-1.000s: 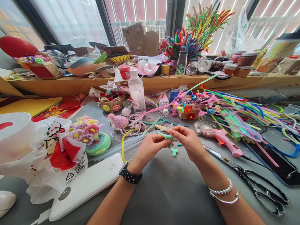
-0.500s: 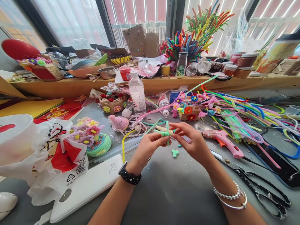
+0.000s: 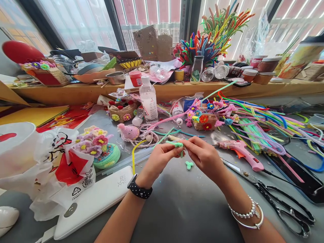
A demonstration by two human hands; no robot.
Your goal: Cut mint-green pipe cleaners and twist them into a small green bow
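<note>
Between my hands, over the grey table, is a light green pipe cleaner (image 3: 178, 144) bent into a small coil. My left hand (image 3: 164, 156) pinches it between thumb and fingers, and a short end hangs below. On the other side my right hand (image 3: 202, 153) is closed with thumb and forefinger at the coil's right edge; whatever part they grip is hidden. Just below lies a small green three-lobed piece (image 3: 188, 165) on the table. To the right of my right hand are a pink glue gun (image 3: 238, 150) and large black-handled scissors (image 3: 275, 199).
At right spreads a pile of coloured pipe cleaners (image 3: 253, 125) beside a dark phone (image 3: 298, 175). A white power bank (image 3: 98, 206) and plastic bag (image 3: 76, 175) lie left. Behind stand a clear bottle (image 3: 148, 101) and a flower-trimmed basket (image 3: 205, 121). A cluttered ledge (image 3: 88, 88) runs along the back.
My right fingers have curled in from a more spread pose and closed at the coil. The green strand that stood upright above it no longer shows. My left hand has barely moved.
</note>
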